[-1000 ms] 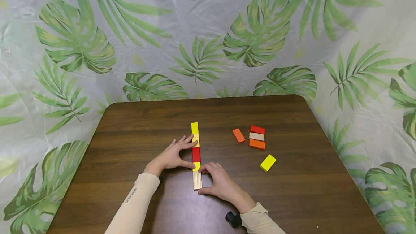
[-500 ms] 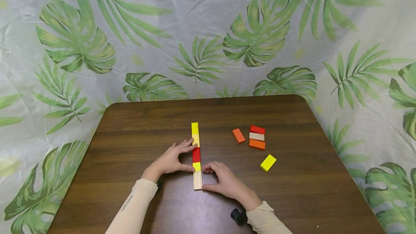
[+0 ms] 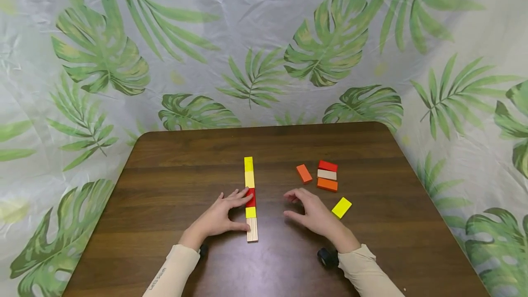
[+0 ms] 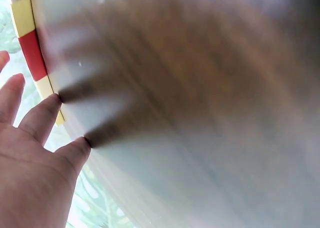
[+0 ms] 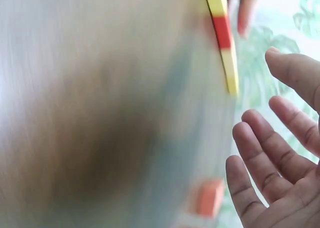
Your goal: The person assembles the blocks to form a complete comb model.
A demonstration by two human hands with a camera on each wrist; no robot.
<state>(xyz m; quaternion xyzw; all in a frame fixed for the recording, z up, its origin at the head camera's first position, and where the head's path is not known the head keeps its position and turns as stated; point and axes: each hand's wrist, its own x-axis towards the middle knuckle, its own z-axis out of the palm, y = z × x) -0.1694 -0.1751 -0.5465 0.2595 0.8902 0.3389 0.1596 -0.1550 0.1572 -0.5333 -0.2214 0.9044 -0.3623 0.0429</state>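
Note:
A straight row of blocks runs front to back: a striped wooden block (image 3: 252, 230), a short yellow one (image 3: 250, 212), a red one (image 3: 250, 198), a pale yellow one (image 3: 250, 179) and a bright yellow one (image 3: 248, 164). My left hand (image 3: 220, 214) lies at the row's left side, fingers spread, fingertips at the red block and thumb tip at the striped block. Right of the row, my right hand (image 3: 317, 214) is off the blocks with relaxed, slightly bent fingers and holds nothing; the right wrist view shows that hand (image 5: 280, 173) with its fingers apart.
Right of the row on the brown table (image 3: 185, 150) lie a loose orange block (image 3: 304, 173), a red block (image 3: 327, 166), a pale block (image 3: 327, 174) and another orange block (image 3: 327, 184) side by side, and a yellow block (image 3: 341, 207). A leaf-patterned cloth (image 3: 264, 35) hangs behind.
My right hand has left the striped block's side and moved right, towards the loose yellow block. My left hand has slid nearer along the row, from the pale yellow block to the red one.

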